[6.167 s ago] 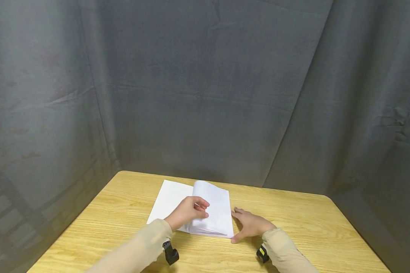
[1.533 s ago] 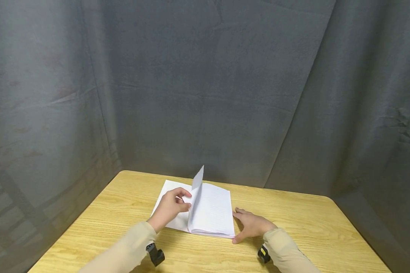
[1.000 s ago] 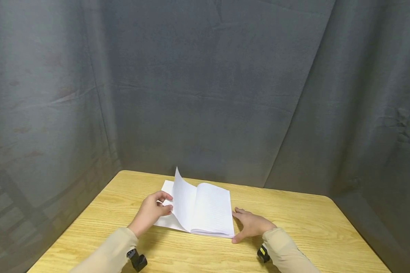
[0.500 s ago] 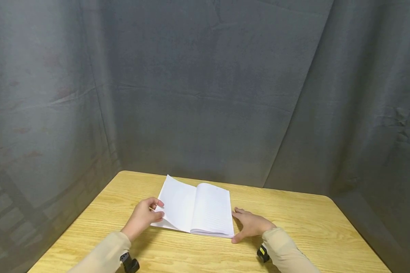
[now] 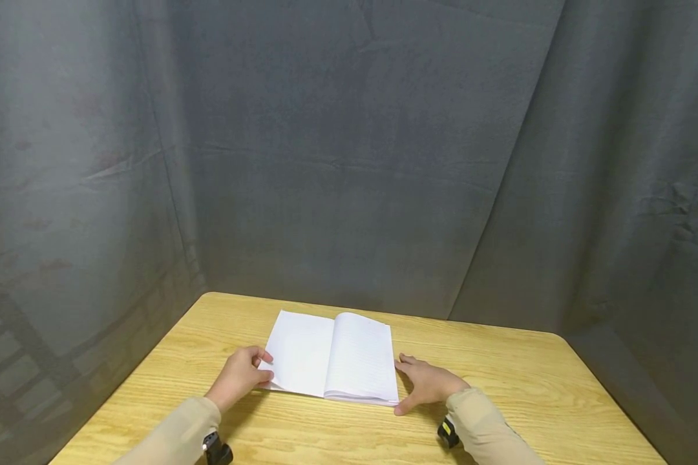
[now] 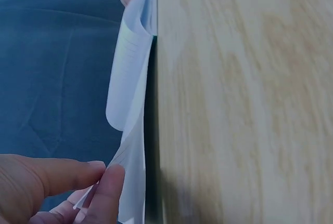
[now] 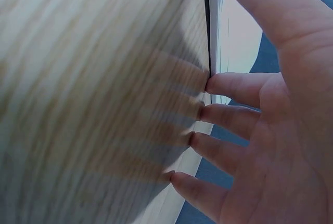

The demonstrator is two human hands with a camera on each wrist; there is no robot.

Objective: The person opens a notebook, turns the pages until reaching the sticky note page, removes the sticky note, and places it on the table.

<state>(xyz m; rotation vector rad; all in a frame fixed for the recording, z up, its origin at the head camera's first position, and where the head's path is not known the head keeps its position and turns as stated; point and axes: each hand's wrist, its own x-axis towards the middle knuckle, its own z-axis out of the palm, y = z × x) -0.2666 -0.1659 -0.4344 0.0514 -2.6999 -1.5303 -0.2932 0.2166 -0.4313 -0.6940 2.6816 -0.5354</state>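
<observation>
Firstly, one lined paper notebook [image 5: 362, 359] lies open on the wood-grain table [image 5: 337, 434], near its far edge. Left hand [image 5: 240, 376]: grip pinched on the outer edge of a left-side leaf [image 5: 300, 352]; right hand [image 5: 428, 382]: fingers spread, at the notebook's right edge. Step in hand: apparently laying that leaf flat, the next move calling for its release.

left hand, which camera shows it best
The left wrist view: it shows the left hand close up, its thumb and finger pinching a page. The head view shows it small, at the left edge of the open notebook; the right wrist view misses it.
</observation>
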